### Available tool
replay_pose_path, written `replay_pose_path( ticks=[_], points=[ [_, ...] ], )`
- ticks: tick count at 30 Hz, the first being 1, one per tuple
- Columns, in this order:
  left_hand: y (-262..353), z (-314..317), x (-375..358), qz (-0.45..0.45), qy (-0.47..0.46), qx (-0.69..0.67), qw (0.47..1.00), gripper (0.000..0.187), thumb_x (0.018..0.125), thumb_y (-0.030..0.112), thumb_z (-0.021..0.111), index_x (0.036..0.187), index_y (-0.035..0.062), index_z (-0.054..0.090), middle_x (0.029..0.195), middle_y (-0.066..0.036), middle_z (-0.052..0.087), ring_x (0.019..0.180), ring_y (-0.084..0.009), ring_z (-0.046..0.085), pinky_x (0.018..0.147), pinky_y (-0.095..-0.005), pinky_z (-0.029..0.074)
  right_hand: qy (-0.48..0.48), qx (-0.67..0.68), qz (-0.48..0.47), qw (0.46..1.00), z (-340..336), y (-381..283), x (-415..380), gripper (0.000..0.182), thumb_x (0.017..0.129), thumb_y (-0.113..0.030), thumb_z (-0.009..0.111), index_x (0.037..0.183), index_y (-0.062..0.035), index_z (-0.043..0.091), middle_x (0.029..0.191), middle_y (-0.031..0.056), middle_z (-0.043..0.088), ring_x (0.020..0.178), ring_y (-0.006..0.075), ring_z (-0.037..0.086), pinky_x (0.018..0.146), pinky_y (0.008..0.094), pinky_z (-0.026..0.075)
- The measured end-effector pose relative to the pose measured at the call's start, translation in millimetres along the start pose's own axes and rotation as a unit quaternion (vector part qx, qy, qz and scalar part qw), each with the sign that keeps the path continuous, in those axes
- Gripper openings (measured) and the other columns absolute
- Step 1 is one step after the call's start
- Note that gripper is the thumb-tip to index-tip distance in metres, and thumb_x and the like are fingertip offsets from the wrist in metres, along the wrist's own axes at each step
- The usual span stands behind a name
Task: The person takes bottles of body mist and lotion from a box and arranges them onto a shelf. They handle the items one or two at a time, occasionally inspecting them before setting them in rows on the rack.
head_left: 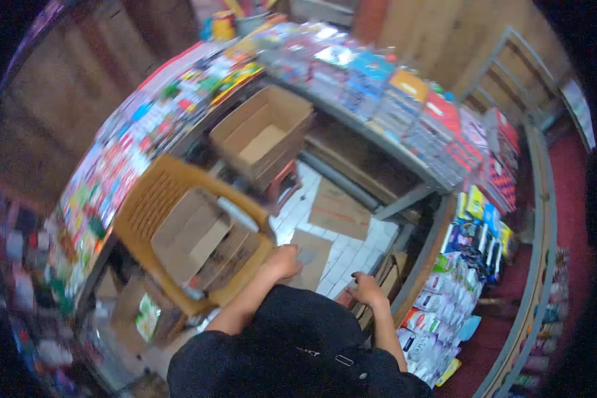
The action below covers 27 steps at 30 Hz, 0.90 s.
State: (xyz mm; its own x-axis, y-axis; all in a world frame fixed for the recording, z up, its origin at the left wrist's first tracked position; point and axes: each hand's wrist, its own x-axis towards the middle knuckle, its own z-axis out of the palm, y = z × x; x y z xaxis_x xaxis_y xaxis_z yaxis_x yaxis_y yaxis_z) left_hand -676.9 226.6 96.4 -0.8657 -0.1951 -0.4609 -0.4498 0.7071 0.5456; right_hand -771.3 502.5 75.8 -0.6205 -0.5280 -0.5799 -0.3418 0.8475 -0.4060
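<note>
My left hand (284, 261) is beside the front edge of a tan plastic chair (156, 192), its fingers curled and partly hidden; whether it touches the chair or holds anything is unclear. An open cardboard box (189, 232) rests on the chair. To the right, my right hand (367, 290) hangs over the floor near the right-hand shelf, fingers apart, with nothing visible in it. Flat cardboard pieces (341, 207) lie on the white tiled floor (343, 252) in front of both hands.
Another open cardboard box (259, 136) stands on a red stool (285, 182). Small packets cover the left table (129, 142). Stacked goods (404, 99) line the back counter, and packaged items (438, 298) fill the right shelf. A metal frame (544, 199) stands further right.
</note>
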Motion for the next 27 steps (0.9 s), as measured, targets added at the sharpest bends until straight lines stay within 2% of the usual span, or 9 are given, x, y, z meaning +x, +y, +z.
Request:
replay_pose_path(
  ticks=[4, 5, 7, 9, 13, 19, 22, 25, 27],
  points=[
    [-47.2, 33.2, -68.8, -0.104, -0.097, 0.033, 0.989, 0.047, 0.078, 0.030, 0.067, 0.112, -0.0016, 0.060, 0.109, -0.025, 0.064, 0.103, -0.0390, 0.061, 0.092, -0.0462, 0.048, -0.076, -0.024, 0.025, 0.997, 48.9, -29.1, -24.4, 0.056, 0.079, -0.026, 0.071, 0.123, 0.0049, 0.055, 0.110, 0.0281, 0.063, 0.106, 0.0388, 0.061, 0.091, 0.0418, 0.049],
    [-58.3, 36.8, -84.4, -0.124, -0.089, 0.019, 0.988, 0.047, 0.078, 0.030, 0.067, 0.112, -0.0014, 0.060, 0.110, -0.025, 0.063, 0.104, -0.0387, 0.061, 0.092, -0.0460, 0.048, -0.088, -0.039, 0.027, 0.995, 61.0, -34.3, -26.8, 0.055, 0.078, -0.024, 0.070, 0.122, 0.0063, 0.056, 0.108, 0.0284, 0.064, 0.105, 0.0380, 0.062, 0.089, 0.0406, 0.049],
    [-83.6, 48.2, -112.2, -0.159, -0.073, -0.009, 0.985, 0.046, 0.078, 0.029, 0.068, 0.112, -0.0010, 0.060, 0.113, -0.024, 0.062, 0.106, -0.0382, 0.060, 0.093, -0.0456, 0.048, -0.120, -0.022, -0.042, 0.992, 96.6, -28.6, -17.8, 0.054, 0.080, -0.023, 0.068, 0.122, 0.0066, 0.056, 0.105, 0.0300, 0.064, 0.103, 0.0375, 0.064, 0.087, 0.0399, 0.050],
    [-108.8, 61.7, -135.2, -0.184, -0.018, -0.016, 0.983, 0.047, 0.078, 0.029, 0.068, 0.112, -0.0013, 0.060, 0.115, -0.024, 0.061, 0.108, -0.0378, 0.059, 0.094, -0.0452, 0.048, -0.135, -0.075, -0.108, 0.982, 112.5, -36.8, -19.8, 0.053, 0.080, -0.023, 0.068, 0.122, 0.0058, 0.056, 0.105, 0.0292, 0.064, 0.102, 0.0367, 0.064, 0.087, 0.0398, 0.050],
    [-141.3, 73.7, -188.9, -0.224, 0.059, -0.040, 0.972, 0.050, 0.079, 0.031, 0.067, 0.115, -0.0026, 0.058, 0.118, -0.025, 0.059, 0.110, -0.0380, 0.058, 0.096, -0.0442, 0.047, -0.148, -0.140, -0.113, 0.973, 124.5, -80.7, -14.7, 0.055, 0.077, -0.027, 0.074, 0.121, 0.0014, 0.058, 0.110, 0.0259, 0.064, 0.103, 0.0379, 0.063, 0.090, 0.0412, 0.050],
    [-199.5, 98.1, -274.2, -0.271, 0.066, -0.126, 0.952, 0.053, 0.079, 0.031, 0.068, 0.119, -0.0023, 0.057, 0.114, -0.024, 0.061, 0.108, -0.0381, 0.059, 0.095, -0.0435, 0.047, -0.161, -0.241, -0.192, 0.938, 151.1, -158.0, -4.3, 0.057, 0.076, -0.029, 0.075, 0.119, 0.0031, 0.058, 0.115, 0.0266, 0.061, 0.110, 0.0394, 0.057, 0.094, 0.0436, 0.047],
    [-252.4, 124.4, -320.3, -0.285, 0.160, -0.220, 0.919, 0.049, 0.079, 0.030, 0.068, 0.117, 0.0009, 0.060, 0.107, -0.024, 0.064, 0.104, -0.0373, 0.061, 0.092, -0.0431, 0.048, -0.151, -0.264, -0.241, 0.922, 174.3, -200.7, -9.7, 0.057, 0.077, -0.030, 0.073, 0.120, 0.0041, 0.057, 0.115, 0.0271, 0.061, 0.109, 0.0406, 0.057, 0.094, 0.0439, 0.047],
    [-295.5, 105.2, -385.2, -0.326, 0.387, -0.254, 0.824, 0.040, 0.079, 0.027, 0.067, 0.105, -0.0028, 0.066, 0.104, -0.025, 0.065, 0.101, -0.0382, 0.062, 0.090, -0.0425, 0.049, -0.161, -0.269, -0.259, 0.914, 215.5, -241.9, -14.6, 0.057, 0.078, -0.030, 0.072, 0.121, 0.0039, 0.056, 0.112, 0.0283, 0.061, 0.108, 0.0409, 0.058, 0.094, 0.0440, 0.047],
    [-350.0, 102.6, -425.7, -0.378, 0.437, -0.245, 0.779, 0.042, 0.081, 0.025, 0.067, 0.112, -0.0030, 0.063, 0.104, -0.025, 0.065, 0.101, -0.0377, 0.062, 0.090, -0.0428, 0.049, -0.169, -0.277, -0.275, 0.905, 243.7, -274.4, -31.1, 0.056, 0.078, -0.029, 0.072, 0.121, 0.0041, 0.056, 0.110, 0.0286, 0.062, 0.106, 0.0412, 0.059, 0.092, 0.0436, 0.047]
  ],
)
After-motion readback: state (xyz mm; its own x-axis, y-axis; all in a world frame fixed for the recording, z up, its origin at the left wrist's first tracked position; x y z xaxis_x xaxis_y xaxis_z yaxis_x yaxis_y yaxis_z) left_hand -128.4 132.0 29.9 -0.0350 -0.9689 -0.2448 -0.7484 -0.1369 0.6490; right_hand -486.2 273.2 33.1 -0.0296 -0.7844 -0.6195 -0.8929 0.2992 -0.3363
